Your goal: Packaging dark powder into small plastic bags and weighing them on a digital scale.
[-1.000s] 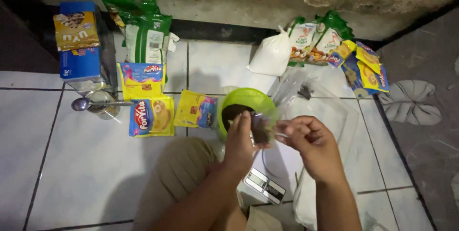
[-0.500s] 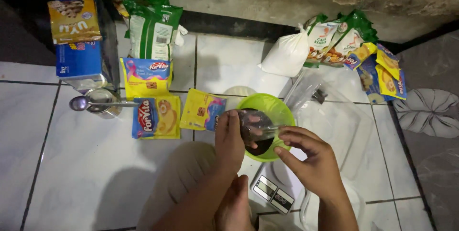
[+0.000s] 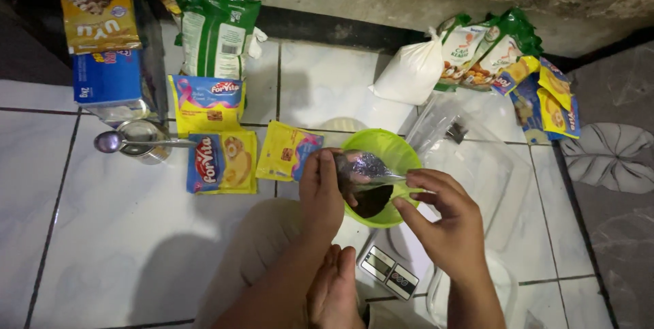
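One green bowl on the white tiled floor, dark powder inside. Above its left rim, one clear plastic bag of dark powder, pinched between left hand and right hand, both closed on it. Just below the bowl, one small kitchen scale. Left of the bowl, three yellow sachets; further left, one metal spoon across one tin. Up and right of the bowl, one white sack.

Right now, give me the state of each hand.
Left hand: closed on the silvery sachet over the green bowl.
Right hand: pinching the sachet's other end.
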